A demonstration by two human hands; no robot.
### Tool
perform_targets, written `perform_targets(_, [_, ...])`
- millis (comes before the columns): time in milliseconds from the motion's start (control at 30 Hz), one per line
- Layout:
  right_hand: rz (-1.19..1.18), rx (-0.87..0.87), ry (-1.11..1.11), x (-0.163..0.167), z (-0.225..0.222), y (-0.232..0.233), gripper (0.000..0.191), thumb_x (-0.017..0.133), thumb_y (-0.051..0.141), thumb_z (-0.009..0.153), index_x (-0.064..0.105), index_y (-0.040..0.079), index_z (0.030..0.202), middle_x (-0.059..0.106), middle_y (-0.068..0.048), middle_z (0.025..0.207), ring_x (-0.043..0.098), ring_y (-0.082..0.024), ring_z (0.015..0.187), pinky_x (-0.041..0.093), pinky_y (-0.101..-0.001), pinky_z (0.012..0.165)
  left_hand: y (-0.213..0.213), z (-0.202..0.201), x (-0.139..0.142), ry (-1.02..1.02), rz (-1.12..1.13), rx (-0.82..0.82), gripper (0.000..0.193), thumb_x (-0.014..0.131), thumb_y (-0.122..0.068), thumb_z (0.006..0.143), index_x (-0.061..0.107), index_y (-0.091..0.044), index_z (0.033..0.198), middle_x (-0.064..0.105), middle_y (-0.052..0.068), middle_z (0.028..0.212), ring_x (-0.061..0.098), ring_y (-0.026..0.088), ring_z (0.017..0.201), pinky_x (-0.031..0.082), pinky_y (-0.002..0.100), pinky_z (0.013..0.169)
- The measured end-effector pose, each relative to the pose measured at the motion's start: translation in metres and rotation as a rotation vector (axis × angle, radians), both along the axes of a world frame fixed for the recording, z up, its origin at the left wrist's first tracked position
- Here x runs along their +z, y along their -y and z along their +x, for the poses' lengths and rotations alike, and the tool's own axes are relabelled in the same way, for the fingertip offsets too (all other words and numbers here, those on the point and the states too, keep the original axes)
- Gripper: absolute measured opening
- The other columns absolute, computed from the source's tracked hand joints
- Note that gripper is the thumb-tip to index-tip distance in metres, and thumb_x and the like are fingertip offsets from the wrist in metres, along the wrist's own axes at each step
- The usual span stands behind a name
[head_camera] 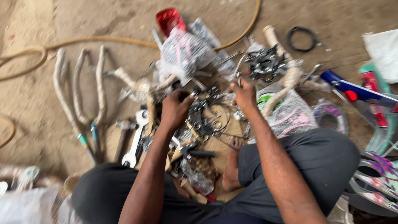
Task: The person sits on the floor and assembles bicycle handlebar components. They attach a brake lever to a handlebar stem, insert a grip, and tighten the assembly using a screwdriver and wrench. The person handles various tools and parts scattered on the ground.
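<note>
**Two hands at work over a heap of bicycle parts on a workshop floor**

Seen from above, a person sits cross-legged on a dirt floor with both arms reaching into a pile of bicycle hardware. The left hand (176,108) is curled shut around a small dark metal part (195,92) that pokes out at its two o'clock; motion blur hides what kind of part it is. The right hand (244,94) is closed in a pinch on a thin metal piece (239,68) rising toward twelve o'clock. Between the hands lies a tangle of black cables and wire rings (213,118) on a sheet of cardboard (224,143). At eight o'clock from the left hand rest a combination spanner (136,141) and a hammer (122,139). Paper-wrapped frame tubes (78,89) lie at nine o'clock, well apart. At twelve o'clock sit a plastic-bagged part (182,52) and a red reflector (170,18). A wrapped handlebar (286,79) curves at the right hand's three o'clock, just beside a plastic-wrapped wheel piece (292,116). A tan hose (103,40) runs across the floor behind. A bare foot (232,166) rests at six o'clock.
</note>
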State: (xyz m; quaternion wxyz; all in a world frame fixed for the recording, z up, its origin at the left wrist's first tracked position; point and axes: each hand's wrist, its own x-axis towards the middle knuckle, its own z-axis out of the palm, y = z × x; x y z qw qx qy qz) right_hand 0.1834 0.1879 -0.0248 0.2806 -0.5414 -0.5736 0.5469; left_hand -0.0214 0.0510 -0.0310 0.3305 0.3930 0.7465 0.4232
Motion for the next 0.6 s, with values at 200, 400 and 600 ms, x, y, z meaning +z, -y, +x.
perform_targets(200, [0.207, 0.392, 0.323, -0.018, -0.044, 0.020, 0.023, 0.060, 0.008, 0.093, 0.073, 0.007, 0.111, 0.075, -0.007, 0.095, 0.072, -0.020, 0.087, 0.055, -0.0336, 0.073, 0.019, -0.023, -0.010, -0.018, 0.045, 0.064, 0.034, 0.068, -0.029, 0.092, 0.073, 0.001, 0.108, 0.077, 0.019, 0.097, 0.075, 0.029, 0.088, 0.057, 0.039, 0.081])
perform_targets(400, [0.162, 0.765, 0.666, -0.034, -0.078, 0.075, 0.024, 0.064, 0.010, 0.087, 0.075, 0.008, 0.108, 0.074, -0.014, 0.110, 0.071, -0.027, 0.100, 0.054, -0.0405, 0.090, 0.042, -0.037, 0.004, -0.079, 0.054, 0.097, 0.030, 0.068, -0.026, 0.093, 0.072, 0.001, 0.106, 0.076, 0.020, 0.097, 0.073, 0.030, 0.086, 0.056, 0.041, 0.081])
perform_targets(600, [0.209, 1.004, 0.866, -0.057, -0.087, 0.108, 0.033, 0.059, 0.014, 0.087, 0.072, 0.008, 0.116, 0.071, -0.020, 0.118, 0.068, -0.036, 0.111, 0.053, -0.0468, 0.098, 0.055, -0.046, 0.020, -0.096, 0.052, 0.133, 0.027, 0.064, -0.025, 0.095, 0.072, -0.001, 0.106, 0.076, 0.018, 0.096, 0.073, 0.030, 0.084, 0.056, 0.042, 0.078])
